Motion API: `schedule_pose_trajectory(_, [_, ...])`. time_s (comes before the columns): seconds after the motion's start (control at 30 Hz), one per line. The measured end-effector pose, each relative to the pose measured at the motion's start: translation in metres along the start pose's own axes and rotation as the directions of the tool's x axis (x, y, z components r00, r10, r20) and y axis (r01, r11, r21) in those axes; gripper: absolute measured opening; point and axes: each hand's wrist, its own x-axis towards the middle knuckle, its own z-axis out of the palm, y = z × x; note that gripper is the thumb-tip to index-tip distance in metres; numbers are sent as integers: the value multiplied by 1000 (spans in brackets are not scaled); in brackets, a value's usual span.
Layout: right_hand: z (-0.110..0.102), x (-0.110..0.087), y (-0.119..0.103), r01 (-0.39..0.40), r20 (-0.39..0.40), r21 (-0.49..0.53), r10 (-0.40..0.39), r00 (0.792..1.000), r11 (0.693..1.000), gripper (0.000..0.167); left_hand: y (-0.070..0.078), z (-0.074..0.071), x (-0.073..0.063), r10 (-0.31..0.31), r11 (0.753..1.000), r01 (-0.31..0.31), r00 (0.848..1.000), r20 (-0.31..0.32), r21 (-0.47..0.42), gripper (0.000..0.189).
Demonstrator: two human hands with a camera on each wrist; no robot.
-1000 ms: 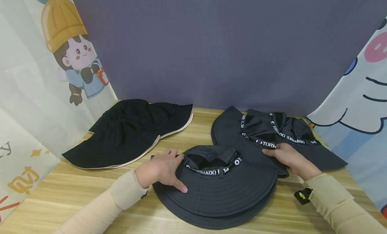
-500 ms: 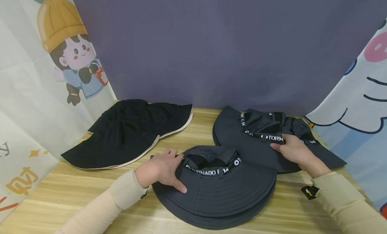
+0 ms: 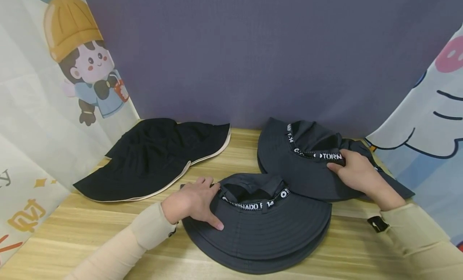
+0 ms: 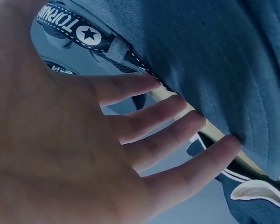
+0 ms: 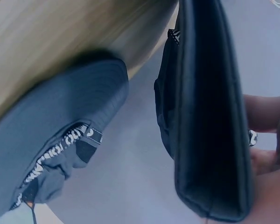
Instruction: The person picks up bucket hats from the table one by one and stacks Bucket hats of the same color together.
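A dark grey bucket hat (image 3: 275,231), crown behind and two brim edges showing in front, lies at the front middle with a TORNADO-lettered inner band. My left hand (image 3: 193,201) rests on its left side, thumb on the brim; in the left wrist view the fairly straight fingers (image 4: 154,126) touch the fabric. At the right, my right hand (image 3: 356,173) pinches a second dark grey bucket hat (image 3: 307,177) at its lettered band, thumb on the brim side. The right wrist view shows the edge of its raised brim (image 5: 212,116), which hides part of the fingers.
A black hat (image 3: 144,163) with cream edging lies at the back left. Another dark grey hat (image 5: 74,107) lies beyond the held one at the far right, partly covered in the head view. A purple-grey backdrop (image 3: 231,58) stands behind the wooden table (image 3: 152,248).
My right hand has drawn the gripped bucket hat rightward and back, off the front hat and over the far-right one, its back brim now tilted higher. My left hand has stayed in place.
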Motion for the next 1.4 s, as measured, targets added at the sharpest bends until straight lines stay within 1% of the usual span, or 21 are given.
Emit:
schedule_pose_trajectory(0.2, [-3,-3,-6,57,-55,-35,-58,997,998,27,0,-1,1,18,1000,-18,1000,6,6,119])
schedule_pose_trajectory(0.4, [-8,-7,-14,110,-97,-93,-119,988,990,20,0,-2,2,35,999,-35,999,0,-4,118])
schedule_pose_trajectory(0.63, [-9,-12,-24,183,-165,-189,-215,962,965,18,-1,-2,3,41,999,-41,999,-10,-11,115])
schedule_pose_trajectory(0.73, [-10,-13,-27,193,-176,-222,-234,956,956,17,-1,-3,4,48,999,-48,999,-19,-15,112])
schedule_pose_trajectory(0.8, [-12,-13,-28,189,-173,-242,-234,957,952,17,-2,-4,5,55,998,-56,998,-29,-25,109])
schedule_pose_trajectory(0.87, [-12,-14,-29,186,-172,-255,-233,957,949,17,-3,-5,5,65,997,-67,997,-47,-41,106])
schedule_pose_trajectory(0.93, [-13,-15,-30,195,-179,-258,-245,953,946,16,-3,-7,5,77,995,-82,994,-77,-59,102])
schedule_pose_trajectory(1.03, [-15,-16,-31,224,-205,-265,-281,937,938,15,-3,-11,7,102,991,-112,987,-125,-75,97])
schedule_pose_trajectory(1.13, [-18,-16,-30,250,-231,-285,-319,919,926,14,-3,-15,9,123,988,-136,980,-154,-78,94])
schedule_pose_trajectory(1.23, [-21,-15,-30,260,-237,-299,-336,912,918,15,-3,-19,11,136,986,-151,974,-180,-72,90])
schedule_pose_trajectory(1.3, [-22,-15,-30,264,-236,-303,-341,910,916,14,-2,-21,13,152,984,-168,965,-214,-58,86])
schedule_pose_trajectory(1.4, [-22,-15,-31,273,-235,-306,-350,907,912,14,-1,-25,16,177,981,-193,947,-269,-35,80])
